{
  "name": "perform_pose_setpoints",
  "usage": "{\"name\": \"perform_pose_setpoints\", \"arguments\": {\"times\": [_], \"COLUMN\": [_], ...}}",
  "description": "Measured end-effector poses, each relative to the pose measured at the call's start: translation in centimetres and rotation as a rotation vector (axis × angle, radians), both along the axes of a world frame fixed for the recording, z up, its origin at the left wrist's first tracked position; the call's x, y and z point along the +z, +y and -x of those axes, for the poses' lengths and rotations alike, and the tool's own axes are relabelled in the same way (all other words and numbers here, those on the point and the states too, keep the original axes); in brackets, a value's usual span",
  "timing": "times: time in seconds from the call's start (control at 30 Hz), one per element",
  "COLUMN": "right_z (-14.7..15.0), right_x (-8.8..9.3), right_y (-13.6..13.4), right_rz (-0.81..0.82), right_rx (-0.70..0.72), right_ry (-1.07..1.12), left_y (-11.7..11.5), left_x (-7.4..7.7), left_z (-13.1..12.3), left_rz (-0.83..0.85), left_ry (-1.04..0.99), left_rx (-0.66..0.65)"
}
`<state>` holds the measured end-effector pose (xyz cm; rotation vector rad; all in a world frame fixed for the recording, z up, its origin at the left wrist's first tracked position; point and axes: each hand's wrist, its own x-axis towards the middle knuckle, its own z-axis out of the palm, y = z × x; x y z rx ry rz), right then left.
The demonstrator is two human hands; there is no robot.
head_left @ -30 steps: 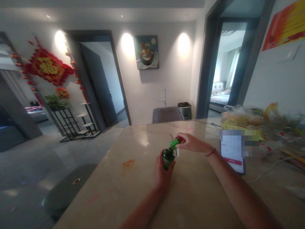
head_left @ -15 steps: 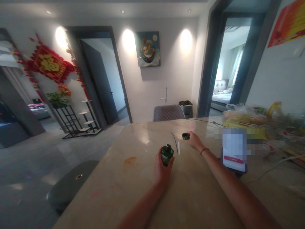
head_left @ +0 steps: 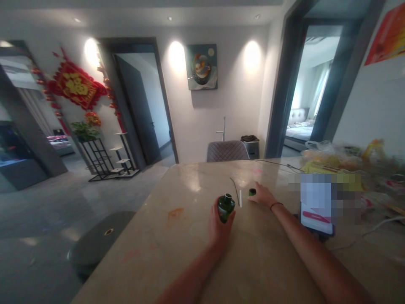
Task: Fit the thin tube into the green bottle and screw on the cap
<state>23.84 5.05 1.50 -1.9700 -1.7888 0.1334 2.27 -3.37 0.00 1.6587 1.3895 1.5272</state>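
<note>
A dark green glass bottle with its mouth uncovered stands upright in front of me. My left hand is wrapped round its body, thumb on the right and fingers on the left. Farther right, my right hand has its thumb and fingers round a small green cap, low at the tabletop. Whether the cap touches the table is hard to tell. Between bottle and cap lie a short white stick and a thin dark stick, with neither hand touching them.
The pale marble table has orange stains on its left part. A phone stands right of my right forearm, near plastic bags and a white cable. A chair is at the far edge; a green stool is at left.
My right hand has lowered the cap toward the tabletop and turned it, so its hollow inside no longer faces me. My left hand still holds the bottle. The view has shifted slightly.
</note>
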Motion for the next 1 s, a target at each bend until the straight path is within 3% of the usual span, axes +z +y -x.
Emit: {"name": "perform_pose_setpoints", "arguments": {"times": [0.1,0.17,0.27,0.37,0.67,0.87,1.0], "right_z": [0.4,1.0,2.5,4.0,6.6,7.0,7.0], "right_x": [2.3,4.1,6.2,7.1,5.7,4.6,2.5], "right_y": [-0.3,-0.9,-2.7,-4.4,-5.2,-4.3,-2.4], "right_rz": [-0.213,-0.259,-0.012,0.218,0.136,0.125,0.062], "right_rx": [0.139,0.337,0.662,0.872,0.842,0.873,0.75], "right_ry": [0.116,0.287,0.573,0.614,0.503,0.678,0.779], "left_y": [-0.1,-0.1,-0.1,-0.2,-0.1,0.4,0.8], "left_x": [-0.1,-0.1,0.1,0.4,0.2,-0.3,-1.2], "left_z": [0.0,0.0,0.0,0.0,0.3,0.1,0.2], "left_rz": [0.023,0.056,0.085,0.055,0.015,0.022,-0.017], "left_ry": [0.016,0.028,0.041,0.028,0.015,-0.018,0.026], "left_rx": [0.028,0.058,0.082,0.042,-0.004,-0.049,0.009]}}
